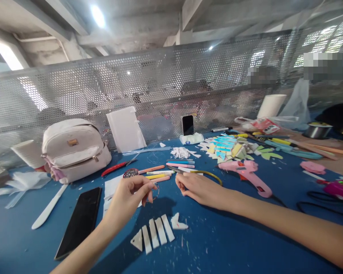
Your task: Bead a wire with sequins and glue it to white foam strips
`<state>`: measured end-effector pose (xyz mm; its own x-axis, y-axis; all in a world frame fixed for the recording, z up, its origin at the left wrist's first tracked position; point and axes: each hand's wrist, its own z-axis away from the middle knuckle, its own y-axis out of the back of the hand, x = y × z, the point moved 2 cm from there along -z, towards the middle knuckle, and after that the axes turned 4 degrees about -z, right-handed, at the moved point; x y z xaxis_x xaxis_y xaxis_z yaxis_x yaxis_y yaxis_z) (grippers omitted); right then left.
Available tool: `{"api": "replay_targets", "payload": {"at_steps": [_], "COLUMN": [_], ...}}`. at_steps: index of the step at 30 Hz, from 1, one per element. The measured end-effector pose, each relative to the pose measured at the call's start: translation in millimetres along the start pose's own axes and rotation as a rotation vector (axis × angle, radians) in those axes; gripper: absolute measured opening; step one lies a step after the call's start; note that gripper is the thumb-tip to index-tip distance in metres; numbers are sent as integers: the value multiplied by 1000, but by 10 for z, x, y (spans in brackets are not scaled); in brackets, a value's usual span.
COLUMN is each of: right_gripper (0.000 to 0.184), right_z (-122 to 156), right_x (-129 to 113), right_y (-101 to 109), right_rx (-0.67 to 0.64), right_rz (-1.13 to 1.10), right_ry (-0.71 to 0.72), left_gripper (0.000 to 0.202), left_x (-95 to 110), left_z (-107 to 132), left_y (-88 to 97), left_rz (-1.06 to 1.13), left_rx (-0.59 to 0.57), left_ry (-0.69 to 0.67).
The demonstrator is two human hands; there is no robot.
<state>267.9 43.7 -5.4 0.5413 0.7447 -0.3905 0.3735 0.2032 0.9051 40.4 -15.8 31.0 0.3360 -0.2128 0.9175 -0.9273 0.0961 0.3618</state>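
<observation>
A blue table (246,236) fills the lower part of the view, scattered with small scraps, and a perforated metal screen (103,87) runs along its far edge. At the left, against the screen, stands a pale backpack (74,148). In front of it a black phone (80,220) lies flat, face up, near the left forearm. To the right of the middle a pink glue gun (246,171) rests on its side, just beyond the right wrist. Nearest the camera, between the two forearms, a row of white strips (156,232) lies side by side on the blue surface. Beyond the hands lies a bunch of coloured pens (162,173), roughly parallel to one another. The left hand (130,196) is raised a little off the table with its fingers curled in, and thumb and forefinger are pressed together on a thin loop (156,192). The loop hangs at the fingertips, on the side toward the other hand, above the table; it is too fine to tell what it is made of. The right hand (200,189) lies palm down, fingers close together and pointing left, tips just short of the loop and near the pens. Whether they press on anything cannot be told.
</observation>
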Motion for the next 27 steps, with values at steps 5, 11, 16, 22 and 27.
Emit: {"api": "replay_targets", "payload": {"at_steps": [5, 11, 16, 22, 27], "right_gripper": [20, 17, 18, 14, 15], "right_z": [-11, 35, 64, -1, -30], "right_x": [-17, -22, 5, 30, 32], "right_y": [5, -83, -134, -119, -110], "right_rx": [-2, 26, 61, 95, 76], "right_rz": [24, 120, 134, 92, 65], "right_ry": [-8, 56, 34, 16, 23], "left_gripper": [25, 26, 26, 26, 28], "left_x": [30, 47, 41, 57, 37], "left_z": [9, 9, 25, 14, 1], "left_y": [-2, -4, 3, -2, 3], "left_rz": [1, -1, 5, -1, -10], "left_rx": [-2, 4, -2, -1, 5], "left_ry": [-7, -6, -4, -4, -4]}}
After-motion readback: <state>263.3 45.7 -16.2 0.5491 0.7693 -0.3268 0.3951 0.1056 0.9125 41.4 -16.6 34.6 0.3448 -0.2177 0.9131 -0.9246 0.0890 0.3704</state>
